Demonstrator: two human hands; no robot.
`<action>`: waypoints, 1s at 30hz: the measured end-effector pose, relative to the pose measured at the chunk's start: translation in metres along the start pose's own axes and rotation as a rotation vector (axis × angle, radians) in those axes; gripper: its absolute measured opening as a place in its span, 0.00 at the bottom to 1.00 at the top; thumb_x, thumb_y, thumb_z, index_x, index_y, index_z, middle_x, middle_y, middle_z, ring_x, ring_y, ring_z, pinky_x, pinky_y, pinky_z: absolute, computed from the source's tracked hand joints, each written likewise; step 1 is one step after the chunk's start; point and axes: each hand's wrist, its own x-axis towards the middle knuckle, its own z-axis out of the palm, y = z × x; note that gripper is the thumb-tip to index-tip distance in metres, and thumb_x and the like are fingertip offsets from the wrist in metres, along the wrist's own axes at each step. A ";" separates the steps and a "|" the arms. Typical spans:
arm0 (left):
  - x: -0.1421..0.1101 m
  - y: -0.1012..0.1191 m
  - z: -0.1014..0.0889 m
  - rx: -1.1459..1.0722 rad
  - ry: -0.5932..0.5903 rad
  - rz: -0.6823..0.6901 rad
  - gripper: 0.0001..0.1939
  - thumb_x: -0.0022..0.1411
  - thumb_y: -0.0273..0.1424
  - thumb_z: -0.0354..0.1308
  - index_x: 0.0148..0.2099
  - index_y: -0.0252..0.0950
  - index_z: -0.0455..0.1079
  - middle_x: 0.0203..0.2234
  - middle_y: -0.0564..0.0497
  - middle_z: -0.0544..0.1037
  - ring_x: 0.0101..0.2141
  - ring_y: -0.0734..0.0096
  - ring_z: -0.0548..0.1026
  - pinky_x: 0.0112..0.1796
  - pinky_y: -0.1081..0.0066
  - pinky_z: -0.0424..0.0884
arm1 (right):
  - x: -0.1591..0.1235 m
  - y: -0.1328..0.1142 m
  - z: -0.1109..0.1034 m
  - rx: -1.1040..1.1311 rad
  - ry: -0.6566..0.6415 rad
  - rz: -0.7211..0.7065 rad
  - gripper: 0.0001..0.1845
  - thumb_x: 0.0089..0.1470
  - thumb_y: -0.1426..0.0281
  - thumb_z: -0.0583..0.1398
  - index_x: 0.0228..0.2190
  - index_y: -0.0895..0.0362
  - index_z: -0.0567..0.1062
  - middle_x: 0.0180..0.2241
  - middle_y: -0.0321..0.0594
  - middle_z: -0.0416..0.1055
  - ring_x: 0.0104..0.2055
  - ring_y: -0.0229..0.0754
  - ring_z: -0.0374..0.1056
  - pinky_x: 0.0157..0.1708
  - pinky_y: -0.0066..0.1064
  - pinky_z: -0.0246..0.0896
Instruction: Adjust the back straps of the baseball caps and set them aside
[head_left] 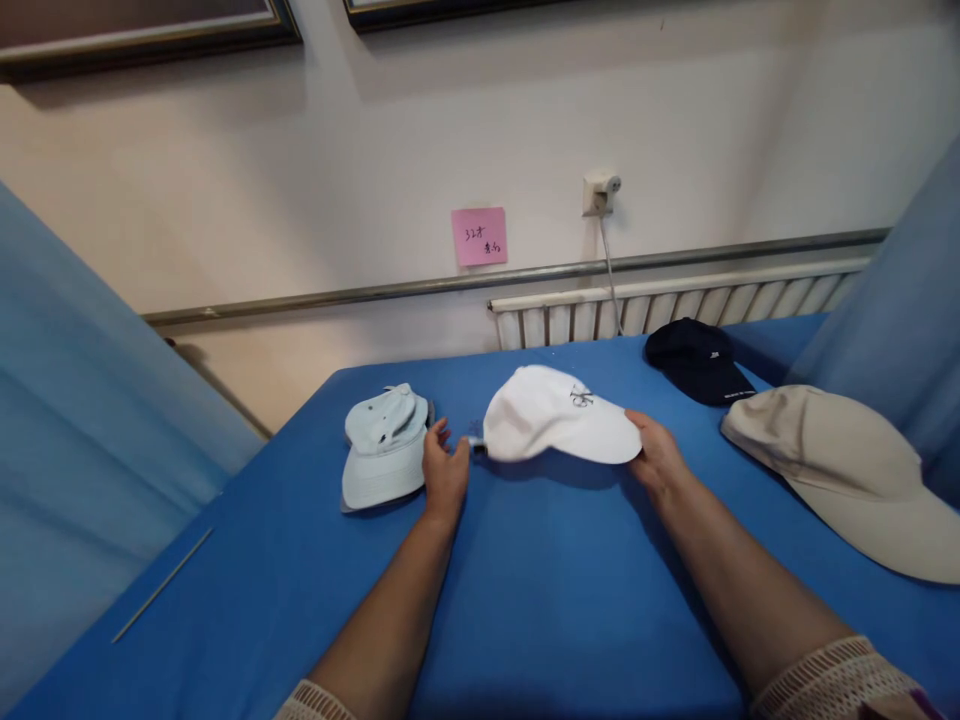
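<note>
A white baseball cap (532, 415) with a dark logo on its front is held just over the blue-covered table, brim to the right. My right hand (656, 455) pinches the tip of that brim between thumb and fingers. At the cap's back end, a short strap with a dark buckle (478, 447) sticks out beside the thumb of my left hand (446, 470). The left fingers are curved and apart from the thumb. Left of that hand lies a pale blue cap (384, 445), on top of something darker, mostly hidden.
On the right lie a beige cap (832, 460) and a dark navy cap (694, 355). A thin rod (161, 587) rests at the left on the blue cloth (555, 600). Behind are a radiator (675, 305), a metal rail (375, 293) and a corded socket (598, 195).
</note>
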 end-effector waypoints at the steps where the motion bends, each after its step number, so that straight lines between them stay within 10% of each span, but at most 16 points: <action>1: -0.001 0.001 0.000 -0.010 0.022 0.001 0.23 0.53 0.29 0.60 0.53 0.34 0.65 0.49 0.40 0.72 0.49 0.59 0.72 0.50 0.59 0.68 | -0.002 0.000 0.004 0.107 0.015 -0.024 0.10 0.54 0.73 0.54 0.35 0.59 0.75 0.29 0.43 0.78 0.32 0.43 0.75 0.31 0.31 0.73; 10: -0.058 0.023 0.028 -0.581 -0.573 -0.531 0.20 0.52 0.36 0.66 0.45 0.33 0.69 0.38 0.43 0.78 0.34 0.68 0.77 0.34 0.71 0.72 | -0.044 0.045 0.038 0.140 -0.235 0.180 0.16 0.44 0.75 0.67 0.37 0.55 0.74 0.36 0.37 0.78 0.31 0.37 0.73 0.26 0.24 0.70; 16: -0.037 0.036 0.008 -0.723 -0.360 -0.504 0.15 0.48 0.29 0.68 0.38 0.34 0.69 0.32 0.51 0.77 0.28 0.78 0.74 0.30 0.77 0.71 | -0.061 0.048 0.041 -0.085 -0.502 0.272 0.15 0.46 0.66 0.68 0.37 0.57 0.73 0.38 0.41 0.77 0.34 0.37 0.74 0.31 0.26 0.67; 22: 0.021 0.056 -0.071 -0.732 -0.073 -0.314 0.08 0.53 0.23 0.62 0.38 0.33 0.71 0.31 0.52 0.77 0.25 0.79 0.74 0.26 0.81 0.72 | -0.064 0.046 0.040 -0.173 -0.505 0.305 0.14 0.46 0.66 0.67 0.33 0.59 0.72 0.33 0.42 0.77 0.30 0.35 0.72 0.31 0.27 0.64; 30: 0.013 0.014 -0.149 -0.455 0.133 -0.540 0.07 0.53 0.15 0.59 0.32 0.30 0.70 0.23 0.52 0.75 0.20 0.79 0.73 0.22 0.81 0.73 | -0.066 0.048 0.042 -0.227 -0.507 0.288 0.14 0.45 0.66 0.68 0.33 0.59 0.72 0.31 0.41 0.76 0.28 0.36 0.70 0.29 0.28 0.62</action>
